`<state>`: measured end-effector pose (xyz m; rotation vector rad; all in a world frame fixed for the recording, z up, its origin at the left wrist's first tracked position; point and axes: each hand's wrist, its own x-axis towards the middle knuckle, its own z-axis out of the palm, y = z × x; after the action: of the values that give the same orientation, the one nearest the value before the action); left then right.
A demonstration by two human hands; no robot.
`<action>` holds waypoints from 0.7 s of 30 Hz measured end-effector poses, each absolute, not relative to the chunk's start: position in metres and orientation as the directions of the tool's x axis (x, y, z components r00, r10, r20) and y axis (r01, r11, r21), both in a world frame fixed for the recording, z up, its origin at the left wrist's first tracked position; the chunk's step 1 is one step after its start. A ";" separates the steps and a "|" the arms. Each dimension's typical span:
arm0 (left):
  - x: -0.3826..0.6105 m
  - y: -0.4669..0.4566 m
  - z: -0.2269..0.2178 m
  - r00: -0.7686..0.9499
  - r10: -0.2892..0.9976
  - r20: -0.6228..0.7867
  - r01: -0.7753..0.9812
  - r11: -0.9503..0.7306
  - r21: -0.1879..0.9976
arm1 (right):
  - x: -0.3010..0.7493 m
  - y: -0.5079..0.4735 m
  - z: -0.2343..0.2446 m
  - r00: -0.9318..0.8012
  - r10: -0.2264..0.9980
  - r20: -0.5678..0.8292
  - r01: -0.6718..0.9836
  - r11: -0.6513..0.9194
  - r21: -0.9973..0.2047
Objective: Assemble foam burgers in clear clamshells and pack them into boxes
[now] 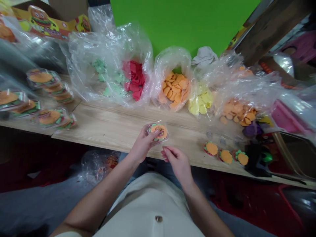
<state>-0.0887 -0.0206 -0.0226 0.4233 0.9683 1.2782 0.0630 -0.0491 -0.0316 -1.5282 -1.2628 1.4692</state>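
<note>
My left hand [144, 144] grips a toy burger in a clear plastic pack [161, 131], its thumb lying across the orange bun. Green, frilled layers peek out around the bun. Just below and to the right of the pack is my right hand [175, 158], apart from it, with thumb and fingertips pinched together; whatever they hold, if anything, is too small to make out. On the table to the right stand three unwrapped toy burgers [225, 156] in a row. Several packed toy burgers [49, 117] lie in stacks at the left.
Along the back of the table [108, 123], clear bags hold green pieces [100, 67], red pieces [135, 80], orange discs [175, 89], yellow pieces [202, 100] and more orange discs [238, 112]. A black device [259, 158] with a green light stands at the right. A printed burger box [46, 23] sits far left.
</note>
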 end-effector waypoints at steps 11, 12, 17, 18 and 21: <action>-0.106 -0.045 -0.034 -0.161 0.904 -0.396 -0.503 0.270 0.821 | 0.026 -0.047 -0.062 -0.406 0.843 -0.353 0.068 -0.358 -0.931; -0.116 -0.047 -0.040 -0.262 0.883 -0.389 -0.432 0.253 0.866 | 0.025 -0.045 -0.065 -0.490 0.819 -0.299 0.225 -0.213 -0.951; -0.216 -0.048 -0.048 -0.765 0.613 -0.200 0.008 0.319 0.948 | 0.013 -0.038 -0.073 -0.734 0.634 -0.243 0.529 0.310 -0.790; -0.237 -0.048 -0.045 -0.794 0.583 -0.173 0.048 0.344 0.938 | 0.012 -0.040 -0.070 -0.745 0.618 -0.251 0.541 0.339 -0.770; -0.277 -0.050 -0.039 -0.810 0.576 -0.109 0.182 0.425 0.887 | 0.015 -0.052 -0.060 -0.751 0.601 -0.273 0.570 0.381 -0.728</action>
<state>-0.2773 -0.0496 -0.0390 0.6457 2.2853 1.3500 0.0150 -0.0520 -0.0603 -1.0943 -2.5805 1.3366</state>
